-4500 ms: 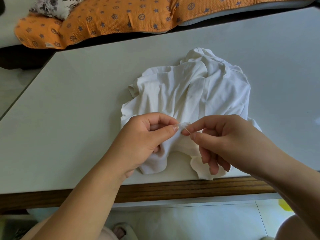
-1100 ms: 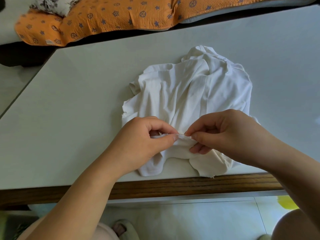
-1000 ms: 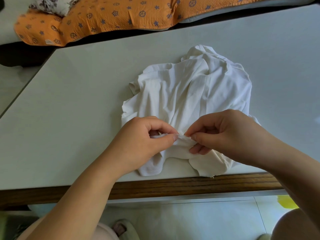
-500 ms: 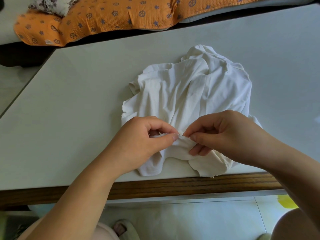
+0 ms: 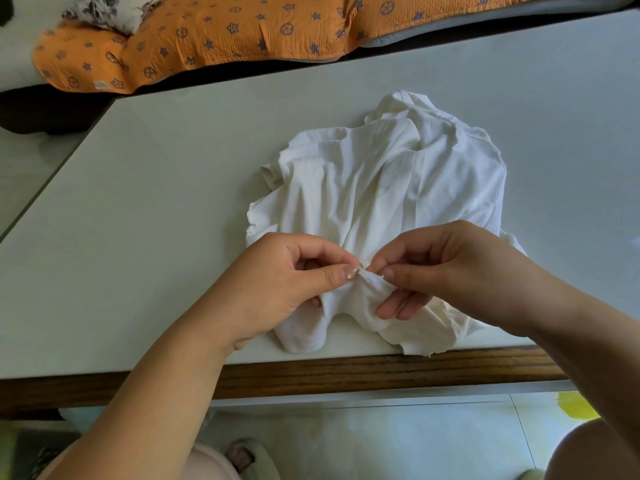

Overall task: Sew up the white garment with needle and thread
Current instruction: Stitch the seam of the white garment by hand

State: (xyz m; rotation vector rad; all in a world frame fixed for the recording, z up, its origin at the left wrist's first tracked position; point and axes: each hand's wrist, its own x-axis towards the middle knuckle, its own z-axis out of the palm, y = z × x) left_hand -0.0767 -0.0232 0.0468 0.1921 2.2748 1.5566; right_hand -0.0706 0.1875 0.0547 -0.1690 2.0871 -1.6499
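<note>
A crumpled white garment [image 5: 384, 188] lies on the pale table [image 5: 156, 202], its near hem reaching the front edge. My left hand [image 5: 277, 285] pinches a raised fold of the hem between thumb and forefinger. Just to its right, my right hand [image 5: 450, 268] pinches the same fold with thumb and forefinger, its other fingers curled under the cloth. The fingertips of both hands nearly meet. Neither needle nor thread shows; the fingers and the fold hide that spot.
The table has a dark wooden front edge [image 5: 381, 372]. An orange patterned cushion [image 5: 207, 32] lies beyond the far edge, with a flowered cloth [image 5: 104, 8] at its left. Tiled floor and a slippered foot [image 5: 249, 459] show below.
The needle, visible between the fingertips a second ago, has gone out of sight in the fold. My right fingertips have closed up to the left thumb. The garment has stayed put.
</note>
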